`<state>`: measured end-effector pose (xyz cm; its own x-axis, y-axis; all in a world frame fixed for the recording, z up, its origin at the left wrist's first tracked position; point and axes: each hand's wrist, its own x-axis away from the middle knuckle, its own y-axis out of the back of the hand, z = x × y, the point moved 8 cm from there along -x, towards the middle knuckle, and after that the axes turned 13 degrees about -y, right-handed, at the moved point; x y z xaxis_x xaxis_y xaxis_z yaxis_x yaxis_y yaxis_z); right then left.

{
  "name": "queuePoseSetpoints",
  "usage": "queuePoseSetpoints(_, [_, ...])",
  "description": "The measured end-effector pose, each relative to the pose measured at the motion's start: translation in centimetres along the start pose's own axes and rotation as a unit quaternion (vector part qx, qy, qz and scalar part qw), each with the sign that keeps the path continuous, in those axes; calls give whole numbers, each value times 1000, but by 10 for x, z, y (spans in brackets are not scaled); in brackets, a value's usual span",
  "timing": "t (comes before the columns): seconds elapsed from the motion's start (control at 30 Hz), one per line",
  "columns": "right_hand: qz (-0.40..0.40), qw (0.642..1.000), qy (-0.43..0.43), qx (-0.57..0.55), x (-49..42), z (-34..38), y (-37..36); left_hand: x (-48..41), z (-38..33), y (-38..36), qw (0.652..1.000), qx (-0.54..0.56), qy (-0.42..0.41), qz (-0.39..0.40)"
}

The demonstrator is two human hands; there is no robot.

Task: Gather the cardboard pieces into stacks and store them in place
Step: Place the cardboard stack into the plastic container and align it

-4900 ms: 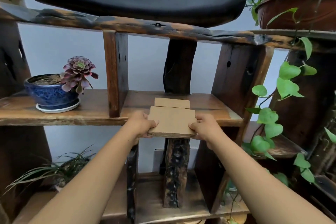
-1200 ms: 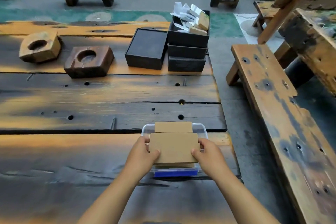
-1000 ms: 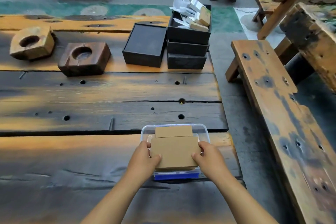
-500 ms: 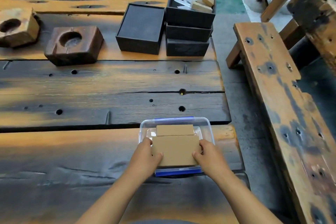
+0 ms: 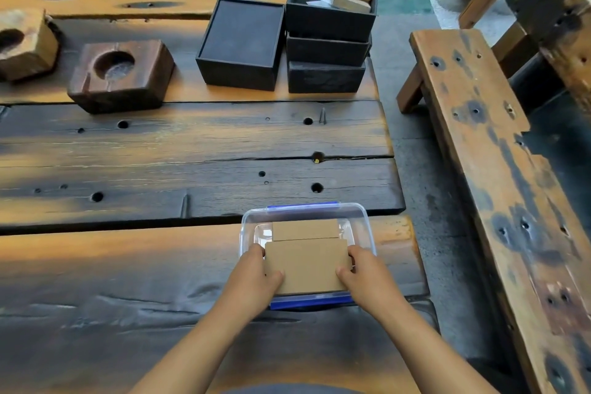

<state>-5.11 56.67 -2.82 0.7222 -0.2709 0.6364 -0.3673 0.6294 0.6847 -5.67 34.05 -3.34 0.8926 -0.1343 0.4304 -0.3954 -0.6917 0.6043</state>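
Note:
A stack of brown cardboard pieces (image 5: 306, 265) sits low inside a clear plastic container (image 5: 364, 224) with blue clips, near the table's right front edge. A narrower cardboard piece (image 5: 305, 229) sticks out past the stack's far side. My left hand (image 5: 256, 275) grips the stack's left edge and my right hand (image 5: 364, 275) grips its right edge, thumbs on top. Whether the stack rests on the container's floor is hidden.
On the dark wooden plank table (image 5: 160, 153) stand two wooden blocks with round hollows (image 5: 120, 75), a black box (image 5: 240, 45) and stacked black boxes (image 5: 329, 32) holding papers. A wooden bench (image 5: 499, 169) runs along the right, across a narrow floor gap.
I turned from the plant shelf to the table, carrying the stack. Over the last second both hands lowered it deeper into the clear container.

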Motion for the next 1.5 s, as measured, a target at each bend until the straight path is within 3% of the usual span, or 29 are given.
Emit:
queuePoseSetpoints(0.27, [-1,1000,5,18,-5,-1,-3,2,-2,-3,1000,-4,19,9])
queuePoseSetpoints(0.6, [15,999,3,42,-9,2,-10,0,-3,-7,994,-63,43,76])
queuePoseSetpoints(0.93, [15,997,-2,71,-10,1,-14,-1,-4,-10,991,-90,27,93])
queuePoseSetpoints(1.2, [32,996,-8,77,-13,2,-16,0,-1,-11,991,-61,29,111])
queuePoseSetpoints(1.5, [31,996,-4,80,-15,3,-16,-6,1,-14,990,-102,44,84])
